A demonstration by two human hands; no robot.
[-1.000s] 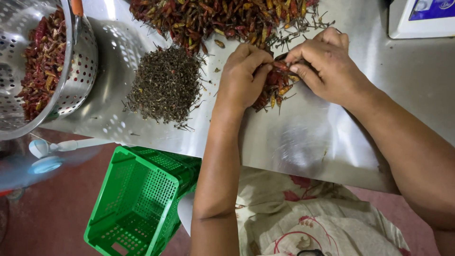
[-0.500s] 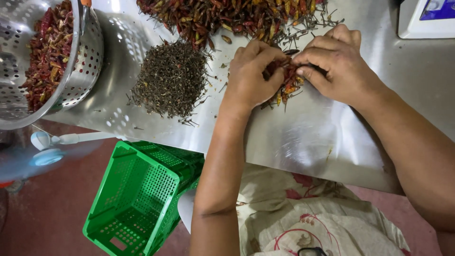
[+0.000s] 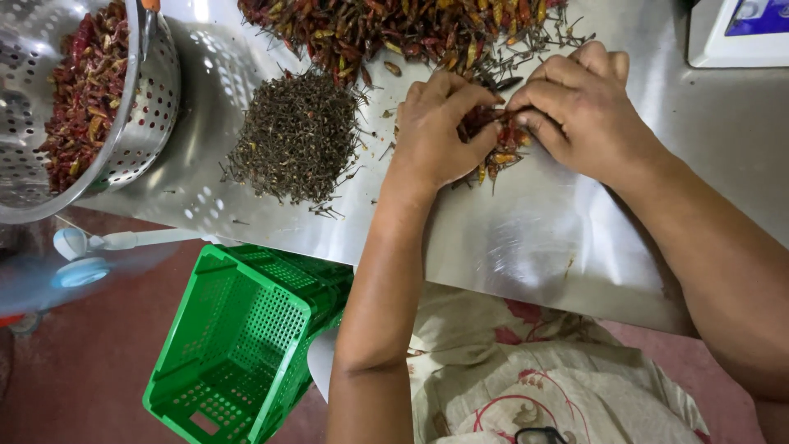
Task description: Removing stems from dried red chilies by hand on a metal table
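Both hands sit close together over a small bunch of dried chillies (image 3: 497, 146) on the shiny metal table (image 3: 559, 247). From the left side first: a big metal strainer bowl (image 3: 144, 107) with holes holds red chillies, kept apart from the rest. Next to it lies a dark heap of thin stems (image 3: 296, 136), all in one spot so they do not mix with the chillies. Below the table edge a green plastic basket (image 3: 238, 345) leans on its side on the floor, and a white tube thing (image 3: 107, 242) pokes out near it. Then comes the left hand (image 3: 436, 131), curled shut, its fingers pinching at the little bunch. The right hand (image 3: 588, 111) is curled too, fingertips pressed on the same bunch, so the two can pull at one chilli together. Which chilli each holds I cannot tell, because the fingers hide it. Behind the hands spreads a big heap of chillies (image 3: 394, 29), within easy reach. A white scale (image 3: 740, 33) stands at the far right corner, out of the way.
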